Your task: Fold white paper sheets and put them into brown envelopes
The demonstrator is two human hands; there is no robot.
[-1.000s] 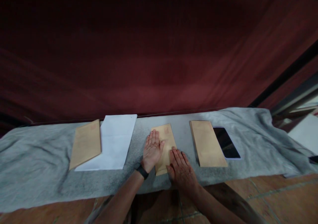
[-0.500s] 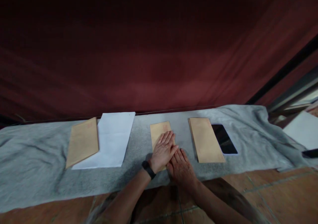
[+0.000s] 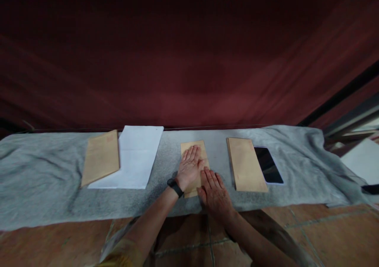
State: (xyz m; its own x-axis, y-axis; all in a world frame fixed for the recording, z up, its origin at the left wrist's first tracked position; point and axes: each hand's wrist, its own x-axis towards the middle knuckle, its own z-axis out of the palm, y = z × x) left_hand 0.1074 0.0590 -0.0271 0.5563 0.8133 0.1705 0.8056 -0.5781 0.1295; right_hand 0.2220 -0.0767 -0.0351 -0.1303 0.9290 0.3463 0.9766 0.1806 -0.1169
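A brown paper envelope lies flat on the grey cloth, partly covered by both hands. My left hand, with a black band at the wrist, rests palm down on the middle of it, fingers stretched out. Beside it, my right hand lies flat over the envelope's lower right edge, its fingers extended and pointing away from me. Neither hand grips anything. To the right sits a stack of brown envelopes. On the left, more brown envelopes overlap white paper sheets.
A dark-screened phone lies partly under the right stack. The grey cloth covers a long narrow surface with a dark red upright panel behind it. Tiled floor shows in front. Something white stands at the far right.
My left hand has slid a little left and away from my right hand, which has shifted slightly right. More of the envelope's lower part shows. The view has tilted slightly.
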